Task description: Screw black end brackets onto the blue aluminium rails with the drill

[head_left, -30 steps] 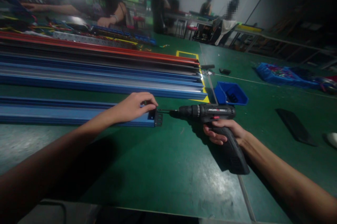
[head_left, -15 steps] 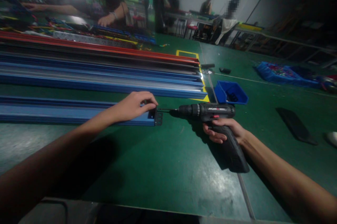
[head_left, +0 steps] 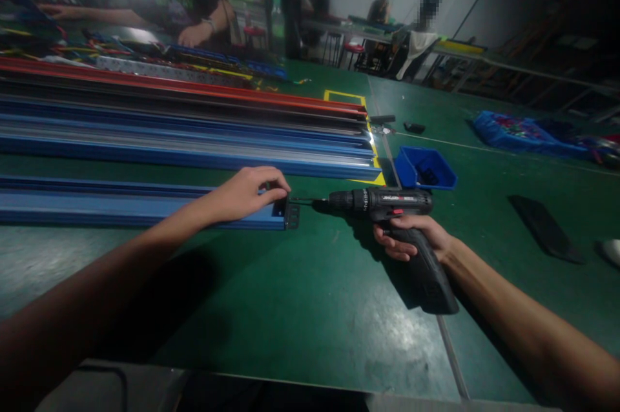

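Observation:
My right hand (head_left: pixel 409 237) is wrapped round the grip of a black cordless drill (head_left: pixel 400 201), which points left. Its long thin bit (head_left: pixel 310 199) reaches the black end cap (head_left: pixel 292 216) on the end of a blue metal profile (head_left: pixel 145 203). At that same end, my left hand (head_left: pixel 254 192) lies over the profile with thumb and fingers closed on the end cap's upper edge. The exact contact between bit and cap is too small to make out.
Beyond lie several long blue, black and red profiles (head_left: pixel 194 134). A blue bin (head_left: pixel 404 170) holding small dark parts stands behind the drill. Farther right are a flat black object (head_left: pixel 545 228) and a blue tray (head_left: pixel 508 134). A co-worker (head_left: pixel 186 5) sits across the green table (head_left: pixel 300 309).
Hardly anything differs. Both hands, the drill and the profile keep their places, while the whole view has shifted very slightly.

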A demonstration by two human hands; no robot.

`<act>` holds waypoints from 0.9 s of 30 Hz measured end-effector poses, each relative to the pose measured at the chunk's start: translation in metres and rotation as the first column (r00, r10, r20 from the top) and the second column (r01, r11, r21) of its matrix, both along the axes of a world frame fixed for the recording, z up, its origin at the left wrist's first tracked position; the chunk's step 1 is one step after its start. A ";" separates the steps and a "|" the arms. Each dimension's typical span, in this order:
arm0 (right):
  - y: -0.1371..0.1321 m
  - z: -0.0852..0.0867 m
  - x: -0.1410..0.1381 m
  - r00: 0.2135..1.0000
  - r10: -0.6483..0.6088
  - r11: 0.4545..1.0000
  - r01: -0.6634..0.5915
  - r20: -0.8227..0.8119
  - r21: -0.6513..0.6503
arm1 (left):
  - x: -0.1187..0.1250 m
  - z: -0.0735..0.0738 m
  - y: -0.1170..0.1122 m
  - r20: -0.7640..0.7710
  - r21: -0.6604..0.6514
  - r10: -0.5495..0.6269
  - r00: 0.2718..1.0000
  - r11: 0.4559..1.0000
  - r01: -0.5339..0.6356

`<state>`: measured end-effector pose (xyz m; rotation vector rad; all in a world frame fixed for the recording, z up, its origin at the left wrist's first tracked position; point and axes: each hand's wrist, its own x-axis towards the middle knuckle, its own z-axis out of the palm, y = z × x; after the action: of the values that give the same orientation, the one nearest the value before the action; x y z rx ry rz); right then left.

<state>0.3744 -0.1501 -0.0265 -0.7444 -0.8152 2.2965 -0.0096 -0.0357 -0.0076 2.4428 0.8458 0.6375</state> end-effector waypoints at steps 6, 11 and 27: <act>0.000 -0.002 0.001 1.000 0.011 1.000 -0.011 -0.008 0.001 | 0.000 0.000 0.000 -0.004 -0.002 -0.003 1.000 1.000 0.003; 0.000 0.000 0.000 1.000 0.007 1.000 -0.007 -0.024 0.012 | 0.000 0.000 0.000 -0.010 0.012 0.001 1.000 1.000 -0.001; -0.001 0.002 -0.001 1.000 0.009 1.000 -0.009 -0.011 0.010 | 0.000 0.000 0.000 -0.009 0.009 0.000 1.000 1.000 0.000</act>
<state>0.3729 -0.1506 -0.0243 -0.7249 -0.8262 2.3009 -0.0092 -0.0360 -0.0075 2.4558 0.8484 0.6325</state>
